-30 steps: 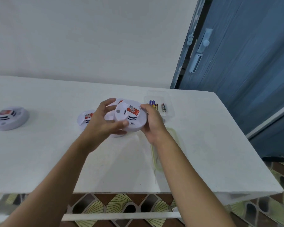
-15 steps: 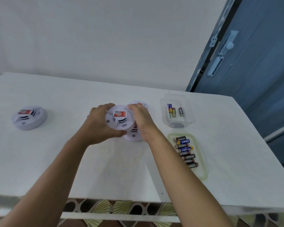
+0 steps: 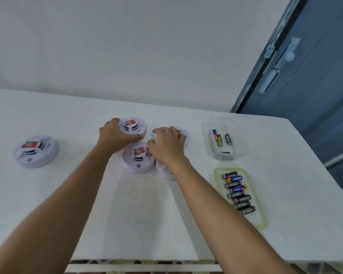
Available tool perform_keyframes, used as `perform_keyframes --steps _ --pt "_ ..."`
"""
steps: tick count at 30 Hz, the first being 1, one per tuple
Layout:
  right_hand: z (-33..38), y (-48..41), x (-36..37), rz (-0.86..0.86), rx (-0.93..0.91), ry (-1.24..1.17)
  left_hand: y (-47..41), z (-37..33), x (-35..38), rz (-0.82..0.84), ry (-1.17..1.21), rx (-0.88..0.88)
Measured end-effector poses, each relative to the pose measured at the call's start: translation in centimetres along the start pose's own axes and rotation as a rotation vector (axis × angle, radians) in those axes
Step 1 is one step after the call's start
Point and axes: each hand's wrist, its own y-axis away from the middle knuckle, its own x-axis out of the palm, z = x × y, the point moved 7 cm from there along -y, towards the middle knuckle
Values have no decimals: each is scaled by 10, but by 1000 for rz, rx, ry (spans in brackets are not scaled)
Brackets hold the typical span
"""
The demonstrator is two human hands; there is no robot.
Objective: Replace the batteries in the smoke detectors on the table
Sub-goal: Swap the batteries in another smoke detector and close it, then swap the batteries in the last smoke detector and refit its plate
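White tabletop (image 3: 48,204) with, apparently, five smoke detectors (image 3: 137,161), faces up.
Left grip (image 3: 115,135) grasps rear detector (image 3: 136,126); right grip (image 3: 166,147) released; eight batteries (image 3: 238,191) lie crosswise.

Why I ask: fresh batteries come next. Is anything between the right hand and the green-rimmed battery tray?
Nothing visible does. The right hand hovers over smoke detectors; the battery tray lies to its right and nearer, with only bare table between them.

Matt, seemingly plastic smoke detectors (image 3: 138,159)
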Motion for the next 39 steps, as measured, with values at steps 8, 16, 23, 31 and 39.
perform_keyframes --steps 8,16,23,31,39 --pt "1 0 3 26 37 57 -18 -1 20 117 -64 48" --pt "1 1 1 43 51 13 -7 -2 17 116 -36 34" --pt "26 6 -9 2 -11 -163 18 -5 -12 85 105 89" --pt "101 28 8 42 -182 -654 51 39 -90 -226 -241 182" --pt "146 47 80 187 -293 -338 72 110 -138 -477 -402 -48"
